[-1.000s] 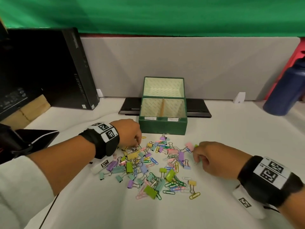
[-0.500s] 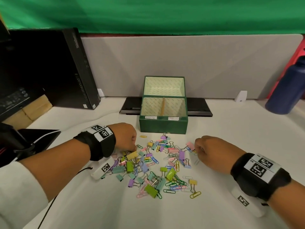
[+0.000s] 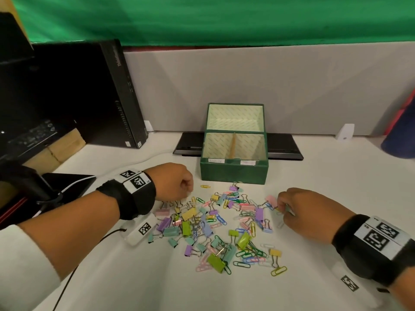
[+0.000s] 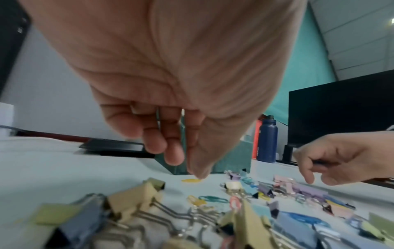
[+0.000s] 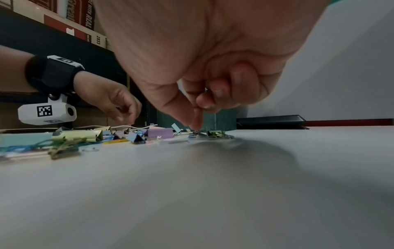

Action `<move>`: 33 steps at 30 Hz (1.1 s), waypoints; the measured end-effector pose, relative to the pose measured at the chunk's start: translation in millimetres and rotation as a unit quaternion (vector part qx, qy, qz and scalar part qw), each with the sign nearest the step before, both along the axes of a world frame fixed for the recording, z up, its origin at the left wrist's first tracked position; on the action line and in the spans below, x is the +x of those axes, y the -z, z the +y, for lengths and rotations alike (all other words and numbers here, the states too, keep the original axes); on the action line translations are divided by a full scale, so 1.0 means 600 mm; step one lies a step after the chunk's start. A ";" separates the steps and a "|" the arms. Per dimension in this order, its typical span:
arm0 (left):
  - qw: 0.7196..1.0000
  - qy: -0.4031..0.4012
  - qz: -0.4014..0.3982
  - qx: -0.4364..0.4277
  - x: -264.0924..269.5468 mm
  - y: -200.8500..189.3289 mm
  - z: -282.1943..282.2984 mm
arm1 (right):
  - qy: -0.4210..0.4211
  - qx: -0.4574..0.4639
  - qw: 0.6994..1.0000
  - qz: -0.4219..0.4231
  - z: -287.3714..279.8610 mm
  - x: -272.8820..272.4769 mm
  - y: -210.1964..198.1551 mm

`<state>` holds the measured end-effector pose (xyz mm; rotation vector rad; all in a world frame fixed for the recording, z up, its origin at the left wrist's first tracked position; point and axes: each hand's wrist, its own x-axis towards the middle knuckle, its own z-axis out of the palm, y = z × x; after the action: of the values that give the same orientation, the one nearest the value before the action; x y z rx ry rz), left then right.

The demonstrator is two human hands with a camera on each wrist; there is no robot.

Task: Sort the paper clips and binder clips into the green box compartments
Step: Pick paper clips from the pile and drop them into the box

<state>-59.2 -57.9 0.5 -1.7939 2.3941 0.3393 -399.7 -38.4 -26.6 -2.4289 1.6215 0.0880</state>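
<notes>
From my head view the backs of my left hand [image 3: 174,182] and right hand [image 3: 307,212] hide my own fingertips, and the clips in the pile [image 3: 215,225] lie too tangled for me to count, though I do count two compartments in the green box [image 3: 233,173], which stands open just behind the pile with neither compartment showing a clip. My right wrist view shows my thumb and forefinger pressed together down at a small clip [image 5: 197,133] on the table [image 5: 192,193], too blurred to name. My left wrist view shows those fingers [image 4: 157,134] loosely curled above a yellow paper clip [image 4: 191,180], and I cannot tell whether they hold anything.
</notes>
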 end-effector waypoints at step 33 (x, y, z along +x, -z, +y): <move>0.994 0.068 -0.075 0.031 -0.012 0.018 0.037 | -0.008 0.006 1.000 0.001 0.001 0.000 0.004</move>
<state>-66.5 -35.9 -10.2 -1.5610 2.3585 0.2508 -399.6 -38.0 -28.8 -2.4340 1.5979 0.1031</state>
